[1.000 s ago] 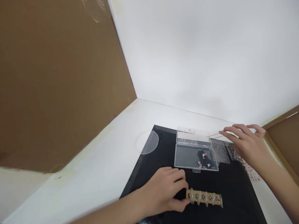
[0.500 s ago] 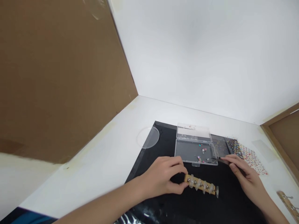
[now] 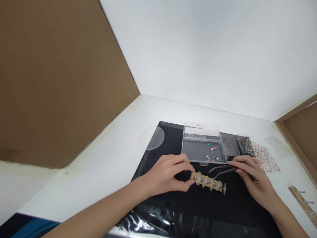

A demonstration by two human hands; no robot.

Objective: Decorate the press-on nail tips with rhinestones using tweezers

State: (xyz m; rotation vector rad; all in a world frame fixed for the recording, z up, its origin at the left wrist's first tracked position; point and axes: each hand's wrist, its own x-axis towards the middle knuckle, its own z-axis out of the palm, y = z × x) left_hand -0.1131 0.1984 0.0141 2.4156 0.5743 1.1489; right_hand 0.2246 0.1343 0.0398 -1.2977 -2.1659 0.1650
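Observation:
My left hand pinches the left end of a small wooden strip that carries several clear nail tips on metal studs. Between the thumb and fingers of my right hand is a pair of metal tweezers. Their prongs are spread and point left, just above the strip; whether a prong touches it I cannot tell. Behind the strip lies an open clear plastic case, with small coloured charms scattered in its tray.
A clear round disc overlaps the left edge of the black mat. Sheets of tiny coloured stickers lie to the right of the case. A second wooden strip with metal studs rests at the far right. White and brown panels surround the table.
The tweezers have moved from the case's front right corner down and left toward the wooden strip, their prongs now apart. My left hand keeps its pinch. The whole view has shifted slightly.

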